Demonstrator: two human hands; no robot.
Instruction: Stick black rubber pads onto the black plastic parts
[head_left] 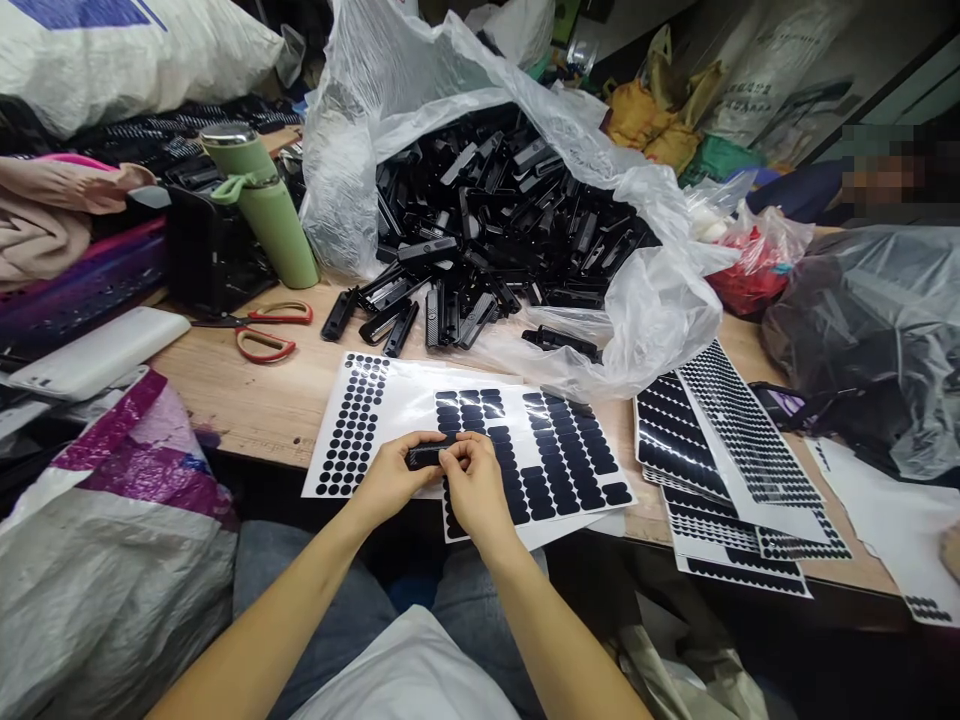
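Note:
Between my two hands is a small black plastic part point(426, 456), long and narrow with a textured face. My left hand point(394, 470) pinches its left end between thumb and fingers. At its right end my right hand point(474, 480) has thumb and fingertips closed on it. Just under the hands lies a white sheet with black oblong stickers point(570, 455), some of its places bare. Left of that is a sheet with rows of round black stickers point(352, 430). A large clear plastic bag point(652, 300) lies open behind, with many similar black parts point(510, 210) spilling out.
Red-handled scissors point(266, 330) and a green bottle point(274, 215) are at the left on the wooden table point(240, 400). More sticker sheets point(742, 440) are stacked at the right, before a dark plastic bag point(870, 330). A woven sack point(112, 560) bulges near my left side. Another person point(817, 190) sits far right.

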